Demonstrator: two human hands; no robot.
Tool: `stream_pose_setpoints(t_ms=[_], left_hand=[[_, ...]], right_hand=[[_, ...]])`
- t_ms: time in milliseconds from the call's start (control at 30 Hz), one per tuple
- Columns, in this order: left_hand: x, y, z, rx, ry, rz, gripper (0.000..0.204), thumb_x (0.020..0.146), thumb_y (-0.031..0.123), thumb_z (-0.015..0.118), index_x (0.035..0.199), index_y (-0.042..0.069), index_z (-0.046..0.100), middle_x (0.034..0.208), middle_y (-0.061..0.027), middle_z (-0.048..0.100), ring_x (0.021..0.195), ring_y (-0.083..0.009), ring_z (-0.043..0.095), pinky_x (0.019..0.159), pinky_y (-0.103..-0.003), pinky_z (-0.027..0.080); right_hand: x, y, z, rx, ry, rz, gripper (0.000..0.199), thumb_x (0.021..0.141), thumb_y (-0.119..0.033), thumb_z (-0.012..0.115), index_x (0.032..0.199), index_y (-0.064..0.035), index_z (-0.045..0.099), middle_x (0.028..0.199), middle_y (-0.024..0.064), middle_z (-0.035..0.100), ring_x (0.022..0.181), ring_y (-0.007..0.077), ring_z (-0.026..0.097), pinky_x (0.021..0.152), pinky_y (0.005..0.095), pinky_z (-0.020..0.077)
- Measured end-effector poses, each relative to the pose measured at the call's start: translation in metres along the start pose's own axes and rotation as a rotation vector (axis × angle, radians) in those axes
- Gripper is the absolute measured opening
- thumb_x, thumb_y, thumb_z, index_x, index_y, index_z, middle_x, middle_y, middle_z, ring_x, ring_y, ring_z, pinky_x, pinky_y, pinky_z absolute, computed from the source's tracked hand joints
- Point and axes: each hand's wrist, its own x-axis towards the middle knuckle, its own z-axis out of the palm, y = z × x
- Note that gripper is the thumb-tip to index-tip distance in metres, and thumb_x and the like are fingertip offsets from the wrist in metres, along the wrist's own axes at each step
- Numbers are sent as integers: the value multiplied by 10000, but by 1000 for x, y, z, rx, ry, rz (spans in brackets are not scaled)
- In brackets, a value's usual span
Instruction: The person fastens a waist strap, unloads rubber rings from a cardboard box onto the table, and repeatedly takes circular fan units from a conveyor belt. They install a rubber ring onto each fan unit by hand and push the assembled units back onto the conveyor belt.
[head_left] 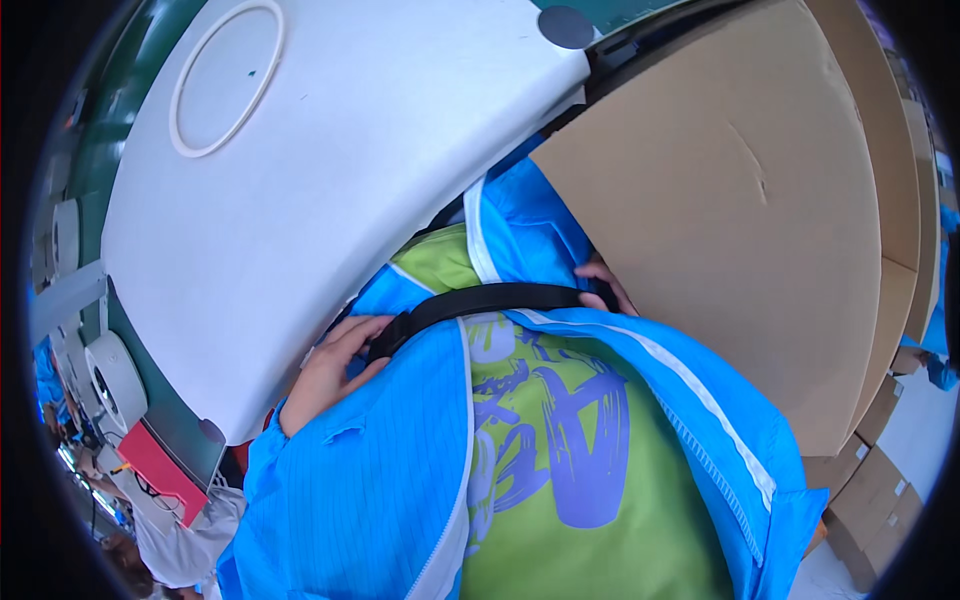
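A curved black strap (490,297) runs across the front of my body, over a green shirt (640,470) with purple lettering and an unzipped blue jacket (390,470). My left hand (335,365) grips the strap's left end, its fingers bent over the black material beside the table edge. At the other end, my right hand (608,288) has its fingers curled at the strap, next to the cardboard box. The box's edge and my sleeve hide much of this hand.
A white table (330,120) bearing a thin white ring (178,110) fills the upper left. A large cardboard box (720,200) stands close on the right, with more cartons (880,500) behind. White rolls (115,380) and a red box (160,470) lie left, near another person (180,540).
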Motion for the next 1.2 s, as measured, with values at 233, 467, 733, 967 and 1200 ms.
stream_pose_setpoints(t_ms=[233, 467, 733, 967, 1200], left_hand=[[0, -17, 26, -84, 179, 48, 356, 794, 119, 569, 1126, 22, 481, 1028, -129, 509, 908, -229, 516, 800, -287, 413], [3, -15, 29, -187, 248, 67, 333, 812, 133, 556, 1117, 18, 484, 1031, -133, 510, 926, -222, 516, 806, -291, 411], [17, -14, 39, -328, 343, 132, 328, 825, 126, 548, 1123, 11, 477, 1058, -124, 496, 948, -192, 510, 814, -283, 417], [21, -19, 41, -549, 291, 89, 321, 834, 100, 538, 1134, 10, 465, 1078, -107, 482, 971, -158, 499, 810, -266, 427], [27, -21, 43, -624, 273, 59, 325, 838, 98, 531, 1139, -4, 460, 1069, -107, 488, 971, -148, 502, 806, -255, 425]], right_hand=[[84, -73, 38, -208, -415, -284, 248, 751, -140, 631, 992, -87, 604, 1002, 122, 520, 904, 238, 508, 772, 311, 408], [103, -94, 62, -223, -657, -50, 267, 772, -206, 608, 981, -40, 604, 949, 149, 552, 826, 256, 545, 716, 303, 441], [105, -107, 63, -360, -648, -40, 274, 787, -181, 585, 993, -1, 590, 938, 164, 556, 800, 281, 555, 709, 320, 454], [110, -100, 60, -288, -721, 5, 258, 782, -145, 590, 995, 0, 590, 954, 162, 559, 784, 252, 565, 692, 309, 456], [111, -96, 61, -137, -618, 174, 217, 759, -116, 619, 957, -27, 616, 896, 122, 591, 756, 196, 574, 671, 274, 456]])
